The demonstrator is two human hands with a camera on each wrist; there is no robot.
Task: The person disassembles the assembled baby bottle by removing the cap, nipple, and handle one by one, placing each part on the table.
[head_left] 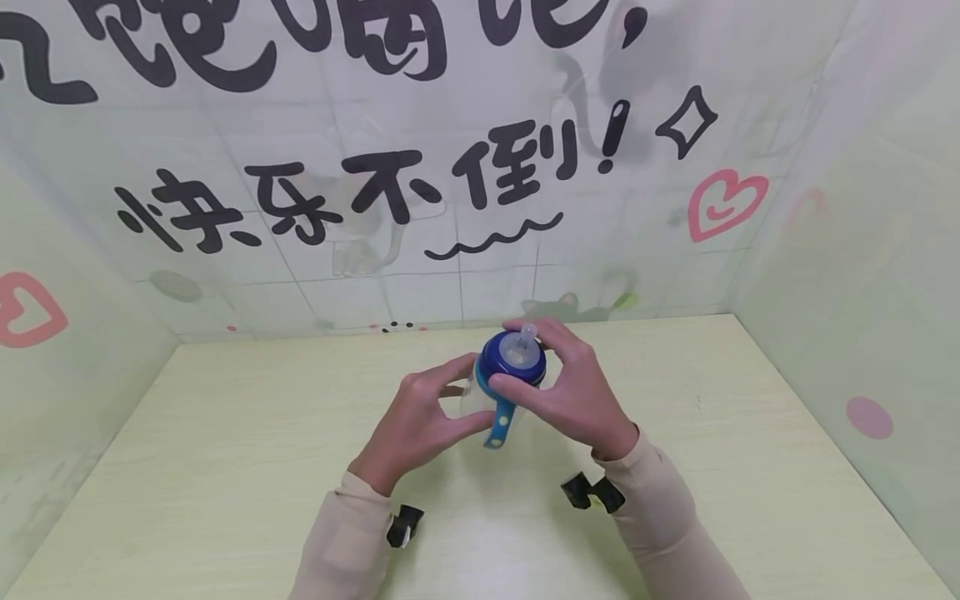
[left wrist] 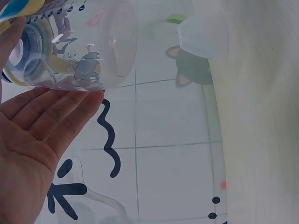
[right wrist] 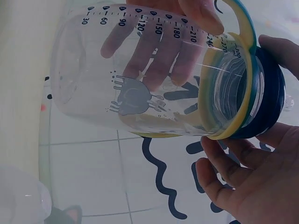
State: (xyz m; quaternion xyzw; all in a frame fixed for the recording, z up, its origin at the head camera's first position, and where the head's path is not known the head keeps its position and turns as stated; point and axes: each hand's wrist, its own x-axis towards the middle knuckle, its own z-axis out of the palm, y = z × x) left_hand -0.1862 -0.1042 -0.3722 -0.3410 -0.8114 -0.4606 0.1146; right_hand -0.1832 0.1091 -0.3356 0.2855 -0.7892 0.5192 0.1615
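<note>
A clear baby bottle (head_left: 474,400) is tilted between both hands above the table, its teat (head_left: 527,335) pointing up and away. My left hand (head_left: 420,421) grips the clear body, fingers behind it and thumb in front. Around the dark blue screw collar (right wrist: 267,95) curl the thumb and fingers of my right hand (head_left: 581,396). A blue dotted handle (head_left: 500,423) hangs down at the near side. Measuring marks and a grey cartoon animal (right wrist: 134,95) are printed on the body, and no liquid shows inside.
Beyond the bottle, a translucent white cap (left wrist: 204,37) stands on the pale wooden table (head_left: 225,467). A printed back wall (head_left: 420,292) and side walls enclose the table. Black camera mounts (head_left: 592,493) sit on both wrists.
</note>
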